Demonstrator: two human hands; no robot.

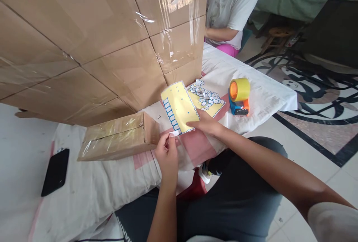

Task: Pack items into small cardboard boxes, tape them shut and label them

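Note:
My right hand [205, 123] grips a yellow card [180, 102] by its lower right edge, thumb on top. Blue-edged white rectangles run in a row down the card's left side. At the card's lower left corner, my left hand [167, 145] pinches a small white paper piece [175, 133] between thumb and finger. Beyond my right hand lies another yellow sheet [219, 109], partly covered by a heap of small white paper pieces [205, 94]. Whether the pinched piece is stuck to the card, I cannot tell.
Stacked taped cardboard boxes [112, 48] rise behind the cloth-covered table [103, 182]. A smaller carton [117, 137] lies left of my hands, with a black phone [55, 172] farther left. To the right stands a tape dispenser [239, 96]. Another person [232, 14] sits beyond.

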